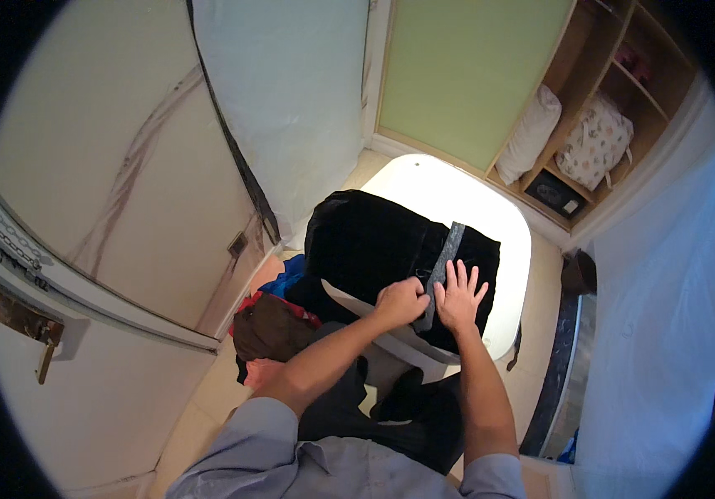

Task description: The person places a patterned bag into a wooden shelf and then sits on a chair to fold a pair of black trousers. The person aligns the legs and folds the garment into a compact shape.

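One black garment [374, 245] with one grey strip [445, 262], on one white tabletop [503, 249]. Left hand [400, 301] clenched on the strip; right hand [460, 295] flat, released, beside it.

A heap of clothes [278, 320] sits on the floor to the left of the white table [503, 229], with blue, red and brown pieces bundled together. A pale door [83, 274] with a brass handle [20, 320] and a chain latch [9, 237] fills the left side of the room. Straight ahead is a green panel [465, 71] framed in white. To its right stands an open wooden shelf unit [615, 91] holding a white pillow [530, 133], a flowered bag [597, 143] and, lower down, a dark box [555, 194]. White sheeting [665, 316] drapes the right side, and the floor [207, 407] is pale tile.
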{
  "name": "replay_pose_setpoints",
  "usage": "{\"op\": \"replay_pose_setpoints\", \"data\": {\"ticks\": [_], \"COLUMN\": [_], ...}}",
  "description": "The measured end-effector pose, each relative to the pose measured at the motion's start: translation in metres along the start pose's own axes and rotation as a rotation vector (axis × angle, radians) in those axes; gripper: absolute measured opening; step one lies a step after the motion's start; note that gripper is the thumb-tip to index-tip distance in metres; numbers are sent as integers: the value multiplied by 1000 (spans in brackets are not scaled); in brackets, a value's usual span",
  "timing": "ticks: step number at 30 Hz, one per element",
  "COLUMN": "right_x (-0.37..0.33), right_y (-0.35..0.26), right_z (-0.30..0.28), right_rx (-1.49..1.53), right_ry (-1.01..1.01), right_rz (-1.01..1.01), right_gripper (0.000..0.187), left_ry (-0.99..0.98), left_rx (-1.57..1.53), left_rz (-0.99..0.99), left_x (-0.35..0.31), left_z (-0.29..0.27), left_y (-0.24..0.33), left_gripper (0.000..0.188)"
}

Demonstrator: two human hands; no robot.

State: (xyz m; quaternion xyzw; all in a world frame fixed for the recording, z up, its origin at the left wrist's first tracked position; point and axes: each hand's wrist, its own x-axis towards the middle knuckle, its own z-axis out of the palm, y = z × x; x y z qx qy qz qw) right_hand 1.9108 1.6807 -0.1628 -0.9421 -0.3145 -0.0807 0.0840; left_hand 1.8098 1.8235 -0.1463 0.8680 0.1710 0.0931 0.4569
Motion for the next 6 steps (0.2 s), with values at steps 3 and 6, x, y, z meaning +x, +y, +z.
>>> {"op": "replay_pose_setpoints", "data": {"ticks": [3, 6], "right_x": [6, 10], "right_y": [3, 3], "right_z": [3, 2], "right_rx": [3, -10], "right_ry": [7, 10], "right_rz": [-63, -104], "right_gripper": [62, 62], "left_ry": [265, 712], "left_rx": [-311, 50], "left_rz": [-47, 156], "left_x": [-5, -1], "left_z": [-18, -60], "left_y": [-18, -75], "left_gripper": [20, 16]}}
